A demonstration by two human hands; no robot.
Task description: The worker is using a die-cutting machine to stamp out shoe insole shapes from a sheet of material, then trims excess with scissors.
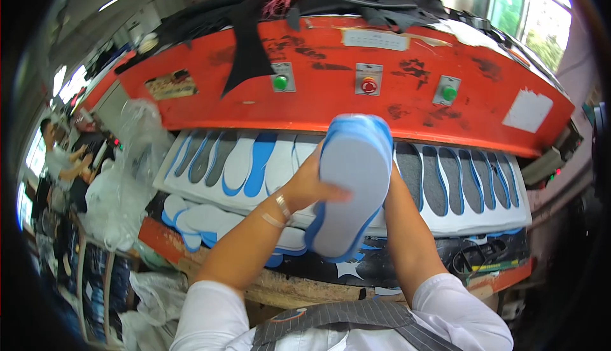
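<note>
A stack of shoe soles (353, 179), white on the near face with blue edges, is held up in front of me, tilted upright and slightly blurred. My left hand (309, 182) grips its left side, the thumb lying across the white face. Behind the right edge goes my right hand (393, 182); its fingers are hidden by the stack. Beneath lies a thick white foam sheet (382, 220) with sole-shaped cutouts, grey inside. On its left part, white soles (239, 163) and a blue sole (261, 163) sit in place. More white-and-blue soles (210, 220) are piled near its front left edge.
A red machine front (318, 103) spans the back, with green buttons (280, 82) and a red button (368, 85). Black scraps (248, 52) hang over it. Plastic bags (114, 192) stand left, a black sandal-like item (477, 255) right. Another person (57, 160) works far left.
</note>
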